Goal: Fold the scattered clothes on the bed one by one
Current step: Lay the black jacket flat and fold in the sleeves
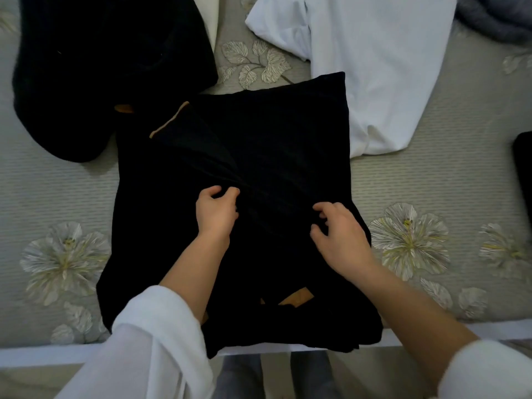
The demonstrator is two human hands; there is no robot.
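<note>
I have the left hand (pixel 217 210) with thumb and fingers curled in on a ridge of the black garment (pixel 259 145), pinching it. The right hand (pixel 336 234) sits just beside it with fingers hooked down onto the same cloth, but black on black hides whether it has a hold. Both are planted at mid-length of the garment, whose long axis runs straight away from me. The far half lies ahead of the fingertips, and the near end hangs over the white bed edge (pixel 43 355). The right hand is closer to the right side seam and the left is nearer the centre, so I judge the next fold will hinge on the line between them. A tan trim (pixel 168 120) shows at the far left corner. All this rests on a flat, ribbed floral bed cover (pixel 431 182). Around it lie a second black garment (pixel 100 67) at far left, a white shirt (pixel 374 67) touching the far right corner, a grey bundle (pixel 501 18), and a dark item (pixel 524 162) at the right edge.
</note>
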